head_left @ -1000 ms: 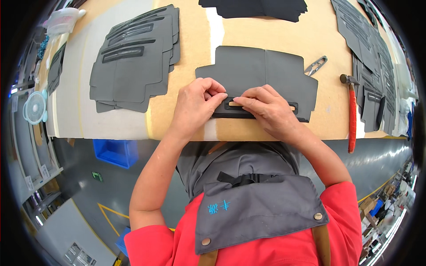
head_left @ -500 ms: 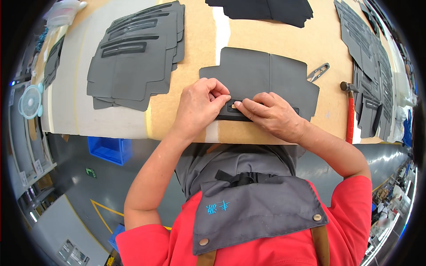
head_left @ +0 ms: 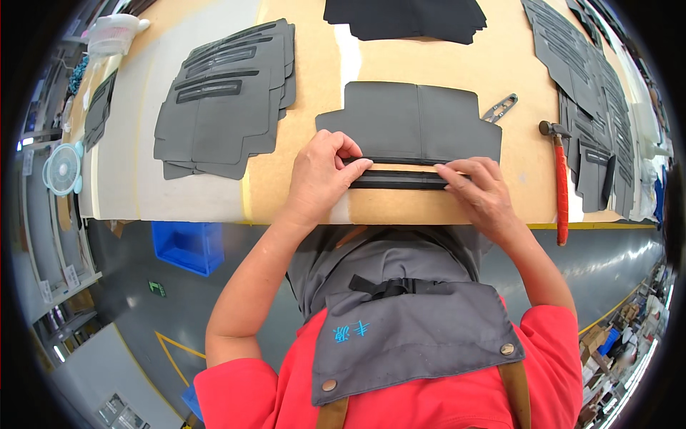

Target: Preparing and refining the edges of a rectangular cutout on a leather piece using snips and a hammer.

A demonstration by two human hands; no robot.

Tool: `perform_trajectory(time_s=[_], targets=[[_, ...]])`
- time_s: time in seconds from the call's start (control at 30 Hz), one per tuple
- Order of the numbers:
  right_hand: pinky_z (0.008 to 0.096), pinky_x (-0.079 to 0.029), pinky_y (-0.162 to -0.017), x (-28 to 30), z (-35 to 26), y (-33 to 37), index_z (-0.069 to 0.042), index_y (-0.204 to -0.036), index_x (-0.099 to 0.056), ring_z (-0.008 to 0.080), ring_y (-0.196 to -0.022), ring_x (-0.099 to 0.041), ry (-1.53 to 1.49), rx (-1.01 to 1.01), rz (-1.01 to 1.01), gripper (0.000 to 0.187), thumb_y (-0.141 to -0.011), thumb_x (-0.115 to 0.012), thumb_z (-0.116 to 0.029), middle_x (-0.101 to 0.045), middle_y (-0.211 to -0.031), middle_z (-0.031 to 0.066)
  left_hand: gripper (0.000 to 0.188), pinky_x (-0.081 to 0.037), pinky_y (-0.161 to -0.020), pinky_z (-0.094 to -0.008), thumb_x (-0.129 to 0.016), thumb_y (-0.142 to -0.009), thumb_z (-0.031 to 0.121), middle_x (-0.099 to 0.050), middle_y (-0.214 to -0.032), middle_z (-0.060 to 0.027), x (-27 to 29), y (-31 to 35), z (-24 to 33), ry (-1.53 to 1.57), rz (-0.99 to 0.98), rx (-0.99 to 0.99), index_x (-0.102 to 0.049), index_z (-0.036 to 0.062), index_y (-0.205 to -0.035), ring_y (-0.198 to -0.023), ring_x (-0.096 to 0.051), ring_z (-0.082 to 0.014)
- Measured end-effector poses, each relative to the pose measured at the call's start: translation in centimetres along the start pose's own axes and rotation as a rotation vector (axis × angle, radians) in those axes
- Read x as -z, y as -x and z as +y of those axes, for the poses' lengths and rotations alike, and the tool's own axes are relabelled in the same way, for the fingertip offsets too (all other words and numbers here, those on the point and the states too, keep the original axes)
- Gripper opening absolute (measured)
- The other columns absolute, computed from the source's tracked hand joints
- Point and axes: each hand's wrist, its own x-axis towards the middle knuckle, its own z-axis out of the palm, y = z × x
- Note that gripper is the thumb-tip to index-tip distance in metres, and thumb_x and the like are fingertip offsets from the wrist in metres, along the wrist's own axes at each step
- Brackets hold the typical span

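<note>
A dark grey flat panel (head_left: 386,118) with notched corners and a seam down its middle lies in front of me. Along its near side runs a long narrow slot with black edging (head_left: 400,175), and the tan tabletop shows through the gap. My left hand (head_left: 321,175) pinches the slot's left end between thumb and curled fingers. At the other end, my right hand (head_left: 482,193) is closed on the edging, thumb and fingertips close together. The fingers hide both ends of the slot. Beyond the panel's right corner lie small thread snips (head_left: 500,107).
On the left is a stack of similar slotted panels (head_left: 214,132); more panels (head_left: 582,93) lie at the right. A red-handled hammer (head_left: 561,186) rests beside those. Black pieces (head_left: 407,20) sit at the far edge. A blue bin (head_left: 189,247) stands below the table.
My right hand has slid rightward along the edging to the slot's right end, and the slot now shows as a long gap. The left hand keeps its pinch at the left end.
</note>
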Motion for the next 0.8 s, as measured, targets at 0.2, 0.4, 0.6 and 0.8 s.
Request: perform_trajectory(time_s=[0.2, 0.4, 0.6, 0.8], targets=[[0.0405, -0.049, -0.088, 2.7, 1.4, 2.7, -0.013, -0.129, -0.070, 0.0278, -0.103, -0.061, 0.047, -0.274, 0.099, 0.050, -0.081, -0.079, -0.004, -0.067, -0.112, 0.0062, 0.021, -0.049, -0.063, -0.0293, -0.084, -0.082, 0.016, -0.061, -0.083, -0.0038, -0.3, 0.1, -0.4, -0.093, -0.012, -0.083, -0.069, 0.0030, -0.088, -0.065, -0.055, -0.0124], [0.0427, -0.042, -0.104, 2.1, -0.1, 4.7, -0.015, -0.135, -0.065, 0.0269, -0.120, -0.057, 0.051, -0.136, -0.050, 0.059, -0.081, -0.079, -0.033, -0.062, -0.133, 0.0036, 0.021, -0.049, -0.064, -0.0307, -0.083, -0.084, 0.017, -0.060, -0.085, -0.0049, -0.9, 1.6, -0.1, -0.139, 0.071, -0.062, -0.068, 0.0031, -0.088, -0.067, -0.057, -0.0141], [0.0413, -0.040, -0.106, 1.1, 0.2, 5.8, -0.013, -0.135, -0.065, 0.0252, -0.123, -0.056, 0.081, -0.102, -0.034, 0.065, -0.080, -0.077, -0.046, -0.061, -0.134, 0.0026, 0.025, -0.049, -0.065, -0.0307, -0.084, -0.084, 0.019, -0.061, -0.091, -0.0049, -1.2, 3.2, -0.7, -0.081, 0.147, -0.078, -0.070, 0.0039, -0.098, -0.070, -0.057, -0.0148], [0.0416, -0.040, -0.103, 1.1, -0.7, 5.8, -0.014, -0.131, -0.066, 0.0254, -0.110, -0.056, 0.092, -0.053, -0.029, 0.058, -0.081, -0.077, -0.041, -0.061, -0.121, 0.0029, 0.047, -0.051, -0.075, -0.0323, -0.091, -0.075, 0.021, -0.063, -0.105, -0.0076, -0.9, 6.2, -0.1, -0.209, 0.117, -0.159, -0.068, 0.0040, -0.113, -0.090, -0.060, -0.0197]])
